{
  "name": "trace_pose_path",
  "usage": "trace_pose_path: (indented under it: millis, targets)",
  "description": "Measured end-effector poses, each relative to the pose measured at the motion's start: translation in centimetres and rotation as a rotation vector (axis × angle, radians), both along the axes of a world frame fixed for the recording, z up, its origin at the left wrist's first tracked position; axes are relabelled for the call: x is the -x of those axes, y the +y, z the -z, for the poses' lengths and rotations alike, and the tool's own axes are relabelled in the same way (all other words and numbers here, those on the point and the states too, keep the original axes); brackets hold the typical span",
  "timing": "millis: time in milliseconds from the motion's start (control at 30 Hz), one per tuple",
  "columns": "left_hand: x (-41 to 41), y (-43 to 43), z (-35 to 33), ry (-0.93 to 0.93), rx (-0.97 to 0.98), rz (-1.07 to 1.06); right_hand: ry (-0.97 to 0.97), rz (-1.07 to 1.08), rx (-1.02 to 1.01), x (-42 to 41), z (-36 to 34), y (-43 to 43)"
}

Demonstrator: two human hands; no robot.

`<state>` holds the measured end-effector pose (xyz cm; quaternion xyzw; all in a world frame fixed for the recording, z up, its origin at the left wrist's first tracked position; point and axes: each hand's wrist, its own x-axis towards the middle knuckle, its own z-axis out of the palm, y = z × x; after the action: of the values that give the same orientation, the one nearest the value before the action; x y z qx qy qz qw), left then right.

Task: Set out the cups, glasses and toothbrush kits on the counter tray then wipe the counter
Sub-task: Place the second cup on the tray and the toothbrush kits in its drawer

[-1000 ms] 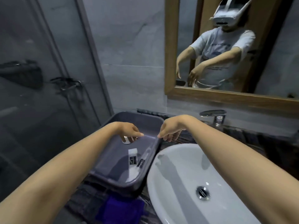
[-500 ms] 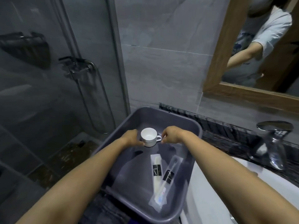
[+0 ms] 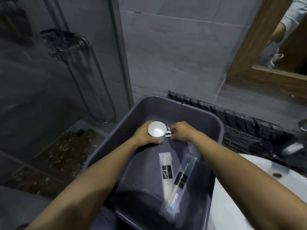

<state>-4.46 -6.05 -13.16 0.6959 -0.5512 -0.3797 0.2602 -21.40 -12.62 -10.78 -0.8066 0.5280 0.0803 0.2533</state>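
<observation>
A: Any room inside the tub (image 3: 186, 112)?
B: Bare floor behind the cup (image 3: 157, 131) up to the far wall. The left hand (image 3: 142, 136) wraps the cup, the right hand (image 3: 181, 131) pinches its handle; the comb packet (image 3: 166, 170) and toothbrush kit (image 3: 180, 180) cover the near right.
A: Outside?
B: Shower glass (image 3: 58, 88) close on the left, basin (image 3: 240, 188) just beside the right rim.

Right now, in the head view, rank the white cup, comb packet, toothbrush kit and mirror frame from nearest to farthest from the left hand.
1. White cup: gripped by the left hand, at the far end of the tray.
2. Comb packet: on the tray floor, nearer the person.
3. Toothbrush kit: just right of the comb packet.
4. Mirror frame: on the wall, upper right.
</observation>
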Motion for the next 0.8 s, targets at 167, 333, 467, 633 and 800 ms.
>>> trace_pose_path:
  millis: [167,333,467,633,800]
  targets:
    - [-0.3,-0.1,0.5,0.047,0.024,-0.027,-0.032,0.041,-0.016,0.5,0.5,0.1]
    - [-1.2,0.2,0.2,0.043,0.027,-0.048,0.006,0.018,-0.083,0.5,1.4,1.1]
    - [-1.5,0.5,-0.6,0.085,0.052,-0.08,0.017,-0.052,-0.139,-0.1,1.8,2.2]
    - [-1.4,1.0,-2.0,0.071,0.083,-0.074,0.033,-0.155,-0.147,-1.0,2.8,3.5]
    - [-1.4,1.7,-2.7,0.075,0.094,-0.067,0.123,-0.227,-0.087,-1.6,2.9,4.7]
